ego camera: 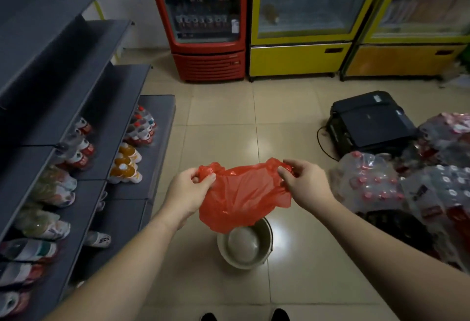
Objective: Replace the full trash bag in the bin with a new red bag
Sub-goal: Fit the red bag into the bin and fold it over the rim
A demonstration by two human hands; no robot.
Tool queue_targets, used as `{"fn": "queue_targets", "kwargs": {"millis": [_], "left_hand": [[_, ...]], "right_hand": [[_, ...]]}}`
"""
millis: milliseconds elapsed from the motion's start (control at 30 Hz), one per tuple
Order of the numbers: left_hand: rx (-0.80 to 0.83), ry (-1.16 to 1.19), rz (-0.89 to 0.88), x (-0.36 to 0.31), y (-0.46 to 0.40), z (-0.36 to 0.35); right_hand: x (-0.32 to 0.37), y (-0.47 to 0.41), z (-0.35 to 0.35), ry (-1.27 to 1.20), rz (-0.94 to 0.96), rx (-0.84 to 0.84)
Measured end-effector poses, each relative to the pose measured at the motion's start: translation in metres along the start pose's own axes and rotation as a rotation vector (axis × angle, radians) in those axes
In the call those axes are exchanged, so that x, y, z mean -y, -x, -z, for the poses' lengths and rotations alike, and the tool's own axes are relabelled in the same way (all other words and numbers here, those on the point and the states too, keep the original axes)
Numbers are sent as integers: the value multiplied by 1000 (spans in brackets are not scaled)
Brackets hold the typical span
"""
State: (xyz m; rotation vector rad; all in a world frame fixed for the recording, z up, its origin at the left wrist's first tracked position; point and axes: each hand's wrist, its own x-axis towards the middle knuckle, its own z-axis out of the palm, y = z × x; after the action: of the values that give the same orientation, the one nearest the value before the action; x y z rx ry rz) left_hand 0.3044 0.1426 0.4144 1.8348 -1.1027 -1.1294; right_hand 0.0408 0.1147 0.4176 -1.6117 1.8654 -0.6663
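Observation:
A thin red plastic bag [241, 193] hangs stretched between both hands above the floor. My left hand [187, 192] pinches its left top corner and my right hand [305, 183] pinches its right top corner. Directly below stands a small round grey bin [265, 257] on the tiled floor; the bag's lower edge covers the bin's far rim. The inside of the bin looks bare, with no bag in it.
Grey shelves [76, 142] with bottled drinks run along the left. Shrink-wrapped bottle packs [407, 183] and a black case [371, 122] lie on the right. A red cooler [208, 23] and yellow coolers [305, 23] stand at the back. My shoes [244, 317] are at the bottom edge.

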Motion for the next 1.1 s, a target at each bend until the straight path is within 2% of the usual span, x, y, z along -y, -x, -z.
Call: {"fn": "queue_targets", "kwargs": {"millis": [233,433,567,700,833,1100], "left_hand": [[102,-33,45,137,-26,-61],[116,-42,89,249,-51,-97],[60,-164,39,301,-65,-111],[7,-187,-26,328,-77,-121],[-62,-127,-131,331,-93,-126],[-28,99,-212,335,-109,-133]], "right_hand": [[-110,17,-101,-20,-79,-31],[-191,27,-177,-87,-161,-27],[-226,30,-211,-111,-196,-4],[-244,23,-232,-97,-167,-58],[-248,9,-238,-192,-130,-119],[-255,-10,-242,-273,-3,-201]]}}
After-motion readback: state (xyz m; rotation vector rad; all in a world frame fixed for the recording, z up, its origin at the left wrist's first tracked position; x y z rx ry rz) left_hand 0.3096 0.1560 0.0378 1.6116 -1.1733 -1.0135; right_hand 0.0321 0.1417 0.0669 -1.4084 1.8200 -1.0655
